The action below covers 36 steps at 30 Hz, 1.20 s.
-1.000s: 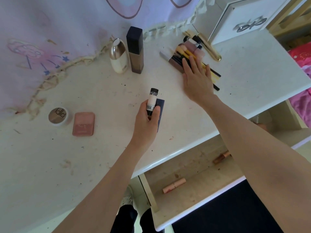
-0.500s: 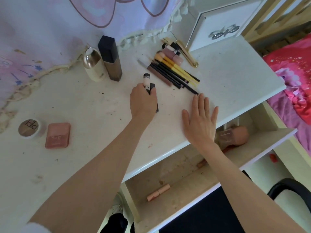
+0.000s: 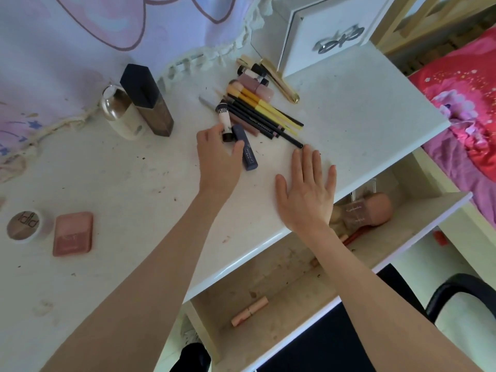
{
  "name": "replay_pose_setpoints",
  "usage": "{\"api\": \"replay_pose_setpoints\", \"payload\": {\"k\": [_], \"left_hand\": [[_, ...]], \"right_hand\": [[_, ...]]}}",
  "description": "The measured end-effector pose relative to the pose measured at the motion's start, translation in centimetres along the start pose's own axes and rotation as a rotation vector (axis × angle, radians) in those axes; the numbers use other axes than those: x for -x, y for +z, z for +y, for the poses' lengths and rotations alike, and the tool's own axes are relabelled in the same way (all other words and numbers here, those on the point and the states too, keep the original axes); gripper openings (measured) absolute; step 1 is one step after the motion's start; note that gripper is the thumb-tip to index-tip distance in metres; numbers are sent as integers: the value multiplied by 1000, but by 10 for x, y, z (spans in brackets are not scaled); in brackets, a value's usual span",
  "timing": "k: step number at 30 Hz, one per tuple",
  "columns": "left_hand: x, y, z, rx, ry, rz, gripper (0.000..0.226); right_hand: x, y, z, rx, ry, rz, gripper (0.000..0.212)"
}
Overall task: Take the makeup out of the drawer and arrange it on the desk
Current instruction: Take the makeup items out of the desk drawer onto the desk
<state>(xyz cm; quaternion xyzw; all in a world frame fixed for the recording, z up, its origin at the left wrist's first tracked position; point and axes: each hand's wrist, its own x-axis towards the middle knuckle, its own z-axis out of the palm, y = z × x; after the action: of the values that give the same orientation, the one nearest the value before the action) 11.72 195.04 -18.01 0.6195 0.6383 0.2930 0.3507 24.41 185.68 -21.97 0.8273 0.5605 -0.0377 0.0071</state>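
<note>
On the white desk (image 3: 349,108) lies a pile of pencils, brushes and tubes (image 3: 264,108). Just left of it lie a white tube with black ends (image 3: 224,120) and a navy tube (image 3: 246,150). My left hand (image 3: 218,157) rests over their near ends with fingers spread, thumb against the white tube and a finger on the navy one. My right hand (image 3: 306,191) lies flat and open on the desk's front edge. Below it the open drawer (image 3: 402,253) holds a pink lipstick tube (image 3: 249,311) and a pink bottle (image 3: 359,213), partly hidden by my wrist.
A pale perfume bottle (image 3: 120,114) and a tall dark bottle (image 3: 147,100) stand at the back. A round compact (image 3: 25,225) and a pink compact (image 3: 73,233) lie at the left. A white box (image 3: 330,30) stands back right; a bed (image 3: 469,116) and black chair (image 3: 461,294) are to the right.
My left hand carried the two tubes toward the pile, laid them down and loosened its fingers. My right hand drew back from the pile to the desk's front edge.
</note>
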Motion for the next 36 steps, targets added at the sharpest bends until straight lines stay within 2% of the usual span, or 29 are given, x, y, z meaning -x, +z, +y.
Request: {"api": "replay_pose_setpoints", "payload": {"k": [3, 9, 14, 20, 25, 28, 31, 36], "left_hand": [[18, 1, -11, -89, 80, -110, 64], [15, 5, -13, -174, 81, -137, 83], [6, 13, -9, -242, 122, 14, 67], [7, 24, -12, -292, 108, 69, 69], [25, 18, -19, -267, 148, 19, 63], [54, 9, -30, -429, 213, -29, 59], [88, 0, -42, -655, 359, -128, 53], [132, 2, -34, -713, 459, -285, 52]], "right_hand": [[0, 0, -1, 1, 0, 3, 69], [0, 0, 0, -3, 1, -2, 69], [0, 0, 0, 0, 0, -15, 68], [-2, 1, 0, 3, -1, -29, 69], [-3, 0, 1, 21, -5, -35, 68], [-2, -3, 1, 2, -20, -61, 65], [12, -9, 10, -40, -97, -78, 60], [63, -17, 45, -281, -202, -104, 54]]}}
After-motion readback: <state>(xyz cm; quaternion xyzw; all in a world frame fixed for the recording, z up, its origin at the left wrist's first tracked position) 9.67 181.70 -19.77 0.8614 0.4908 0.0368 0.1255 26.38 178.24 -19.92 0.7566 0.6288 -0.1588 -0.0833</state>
